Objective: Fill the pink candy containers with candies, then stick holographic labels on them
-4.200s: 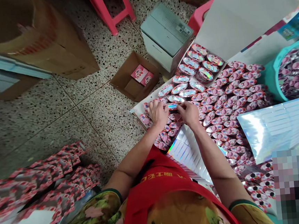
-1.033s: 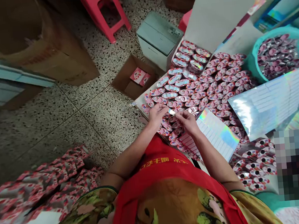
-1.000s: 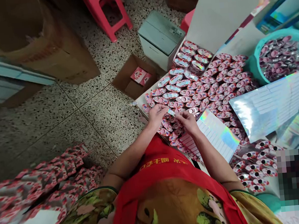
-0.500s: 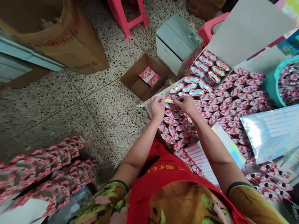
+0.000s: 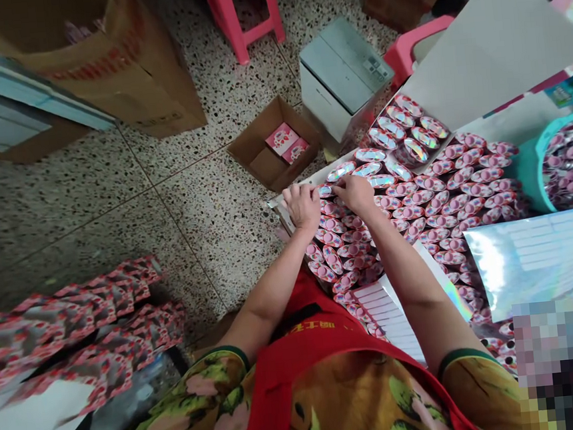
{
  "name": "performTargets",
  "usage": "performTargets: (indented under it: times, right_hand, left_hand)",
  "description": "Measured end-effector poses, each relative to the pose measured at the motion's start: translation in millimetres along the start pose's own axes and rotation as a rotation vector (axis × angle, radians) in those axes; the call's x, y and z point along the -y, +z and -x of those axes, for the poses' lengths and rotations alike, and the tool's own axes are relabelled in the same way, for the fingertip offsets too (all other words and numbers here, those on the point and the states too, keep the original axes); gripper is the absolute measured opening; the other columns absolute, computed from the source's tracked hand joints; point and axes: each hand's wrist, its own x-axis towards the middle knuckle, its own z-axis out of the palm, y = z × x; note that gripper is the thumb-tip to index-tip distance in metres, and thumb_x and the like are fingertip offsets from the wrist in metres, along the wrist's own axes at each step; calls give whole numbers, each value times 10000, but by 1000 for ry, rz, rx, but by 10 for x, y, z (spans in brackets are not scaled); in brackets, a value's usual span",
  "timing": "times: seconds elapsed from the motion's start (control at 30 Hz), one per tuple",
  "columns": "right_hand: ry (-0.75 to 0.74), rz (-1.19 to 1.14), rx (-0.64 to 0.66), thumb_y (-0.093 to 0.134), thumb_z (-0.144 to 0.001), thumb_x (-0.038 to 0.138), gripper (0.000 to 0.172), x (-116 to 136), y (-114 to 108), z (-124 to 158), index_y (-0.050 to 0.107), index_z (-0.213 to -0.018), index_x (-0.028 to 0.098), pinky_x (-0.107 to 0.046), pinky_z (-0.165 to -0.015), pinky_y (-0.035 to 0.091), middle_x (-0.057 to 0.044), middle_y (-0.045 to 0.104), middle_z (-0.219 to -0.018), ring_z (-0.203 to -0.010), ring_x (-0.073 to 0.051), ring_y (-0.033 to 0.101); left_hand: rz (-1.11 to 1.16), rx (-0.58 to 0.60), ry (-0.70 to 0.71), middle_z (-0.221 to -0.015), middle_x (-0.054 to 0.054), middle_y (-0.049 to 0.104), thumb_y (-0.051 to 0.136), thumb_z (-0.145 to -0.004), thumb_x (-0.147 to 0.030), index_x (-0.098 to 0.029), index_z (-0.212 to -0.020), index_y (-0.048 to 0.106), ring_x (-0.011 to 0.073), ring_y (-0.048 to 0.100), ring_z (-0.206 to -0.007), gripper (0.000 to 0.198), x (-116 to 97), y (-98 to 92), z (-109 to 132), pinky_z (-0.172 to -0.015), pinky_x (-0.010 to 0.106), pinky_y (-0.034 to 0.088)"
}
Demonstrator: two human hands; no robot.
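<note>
"Items nearest the viewer?"

"A flower-patterned top (image 5: 333, 405), then a red apron (image 5: 322, 339). Forward and to the right, a ruled label sheet (image 5: 382, 307) lies over part of the packs, with the right forearm crossing above it."

"State of each hand?"

"Left hand (image 5: 302, 208): fingers bent, positioned at the left end of a small shiny strip (image 5: 325, 190). Right hand (image 5: 357, 194): thumb and fingers drawn together at the strip's right end. Whether either hand is clamped on the strip cannot be told at this size."

"Location of the strip?"

"Between the two hands, among the packs, near the left corner of the bench (image 5: 320, 172). Contact between strip and pack is too small to confirm."

"Components around the strip?"

"Packs (image 5: 418, 197) with pink caps, set closely in rows. Several just beyond the hands show silvery tops. At right lies a larger foil sheet (image 5: 540, 253); beyond it stands a teal tub (image 5: 531, 170) of pink and silver pieces."

"Items past the bench edge?"

"On the floor, a small carton (image 5: 253, 144) containing pink boxes (image 5: 284, 140). A grey box (image 5: 347, 69) stands just beside the carton. Farther back: a pink stool (image 5: 237, 22)."
</note>
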Motion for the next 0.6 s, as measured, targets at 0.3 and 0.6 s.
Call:
performTargets:
  times: [0.3,0.6]
  right_hand:
    - [17,-6,21,714,-856,393,205,-53,-28,-121,785,-908,208,-336,-794,495,-101,747,-936,-928,-266,672]
    - [25,-125,-71,708,-781,171,157,-106,-135,-87,738,-934,183,-344,-817,482,-95,731,-948,-925,-271,662]
  left_hand:
    - [18,108,-50,-1125,81,647,668,-930,-314,-289,-908,737,329,496,-1157,76,27,-141,-142,-966,479,380]
    - [71,55,13,-1026,100,659,697,-897,-284,-264,-835,732,343,500,-1104,73,53,-102,-153,-966,520,369]
